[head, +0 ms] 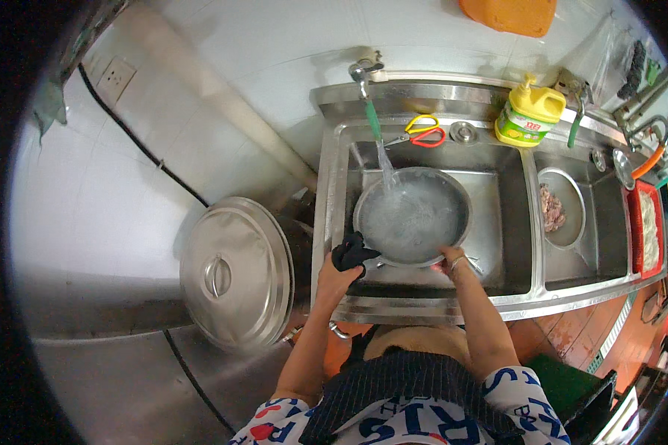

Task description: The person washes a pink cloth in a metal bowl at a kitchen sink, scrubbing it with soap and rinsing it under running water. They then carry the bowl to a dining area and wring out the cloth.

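A round metal basin (pixel 417 222) of cloudy water sits in the left bowl of a stainless steel sink (pixel 512 222). Water runs into it from a tap (pixel 362 72) with a green hose end (pixel 373 119). My left hand (pixel 337 278) grips a bunched black cloth (pixel 354 253) at the basin's near left rim. At the near right rim, my right hand (pixel 452 258) holds the basin's edge; its fingers are partly hidden. Something red (pixel 438 268), too covered to name, shows below the rim beside that hand.
Scissors with yellow and red handles (pixel 426 132) and a yellow detergent jug (pixel 529 114) rest along the sink's back ledge. In the right bowl, a round pan (pixel 573 222) holds raw meat (pixel 551 210). A red basket (pixel 640 250) stands far right, a large lidded pot (pixel 234 272) left.
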